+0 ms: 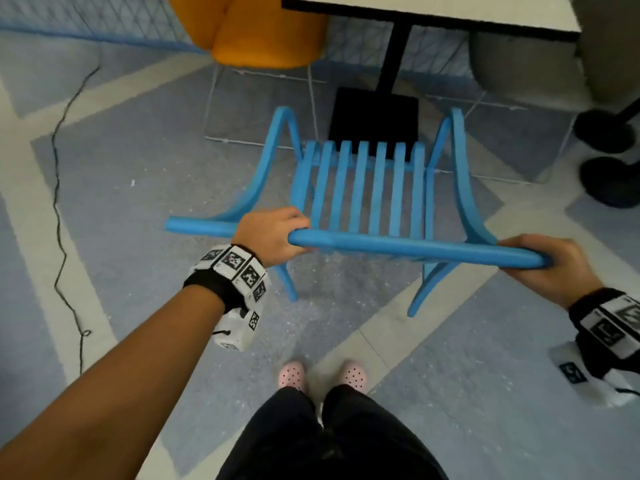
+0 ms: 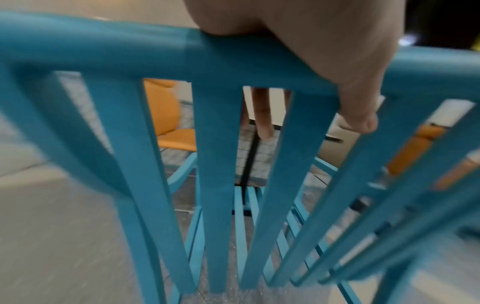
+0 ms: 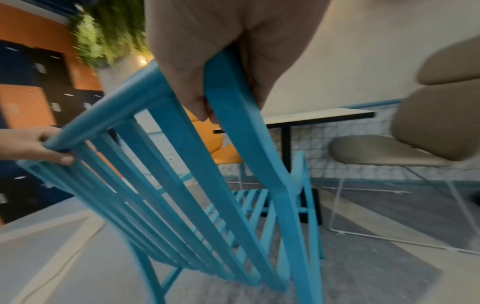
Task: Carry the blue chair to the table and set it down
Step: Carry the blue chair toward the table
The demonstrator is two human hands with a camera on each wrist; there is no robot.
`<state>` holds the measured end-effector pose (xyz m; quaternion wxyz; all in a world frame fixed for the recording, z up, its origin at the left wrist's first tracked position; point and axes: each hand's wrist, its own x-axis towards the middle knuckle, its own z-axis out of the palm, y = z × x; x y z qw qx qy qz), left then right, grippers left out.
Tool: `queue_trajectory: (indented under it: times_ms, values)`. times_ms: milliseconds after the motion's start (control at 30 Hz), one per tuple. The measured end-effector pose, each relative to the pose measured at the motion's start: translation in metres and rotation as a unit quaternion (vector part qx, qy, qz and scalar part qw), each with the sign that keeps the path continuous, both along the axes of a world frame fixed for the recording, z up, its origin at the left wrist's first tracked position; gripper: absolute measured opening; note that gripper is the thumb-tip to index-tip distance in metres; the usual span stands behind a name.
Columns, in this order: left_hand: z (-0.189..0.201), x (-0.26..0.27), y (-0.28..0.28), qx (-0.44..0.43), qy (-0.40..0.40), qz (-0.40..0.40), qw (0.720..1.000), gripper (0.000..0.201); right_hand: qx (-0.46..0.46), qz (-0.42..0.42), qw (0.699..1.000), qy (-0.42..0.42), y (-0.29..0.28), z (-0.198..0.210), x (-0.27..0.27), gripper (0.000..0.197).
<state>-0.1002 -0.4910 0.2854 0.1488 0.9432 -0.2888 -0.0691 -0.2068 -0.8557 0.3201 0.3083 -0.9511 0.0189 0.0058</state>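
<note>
The blue chair [image 1: 363,188] with a slatted seat and back faces the white table [image 1: 433,12], its front near the table's black pedestal base [image 1: 374,116]. My left hand [image 1: 273,233] grips the chair's top rail left of centre; in the left wrist view the thumb and fingers of that hand [image 2: 324,61] wrap the blue chair's rail [image 2: 130,53]. My right hand [image 1: 550,265] grips the rail's right end; the right wrist view shows this hand [image 3: 221,51] curled round the blue chair's corner post [image 3: 233,123]. I cannot tell whether the legs touch the floor.
An orange chair [image 1: 270,29] stands at the table's far left, a beige chair [image 1: 526,57] on wire legs at its right. Black pedestal bases [image 1: 609,181] sit at the right edge. A black cable [image 1: 62,202] trails over the floor on the left. My pink shoes [image 1: 322,375] stand behind the chair.
</note>
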Motion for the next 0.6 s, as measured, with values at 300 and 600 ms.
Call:
queue_trajectory:
  times_ms: [300, 600]
  values:
    - [-0.020, -0.015, -0.046, 0.037, -0.010, -0.088, 0.995, 0.028, -0.099, 0.010, 0.989, 0.113, -0.025, -0.051, -0.060, 0.009]
    - [-0.009, -0.006, -0.030, 0.028, 0.088, -0.055, 0.994, 0.024, -0.275, -0.029, 0.935, 0.223, 0.043, -0.034, -0.025, 0.054]
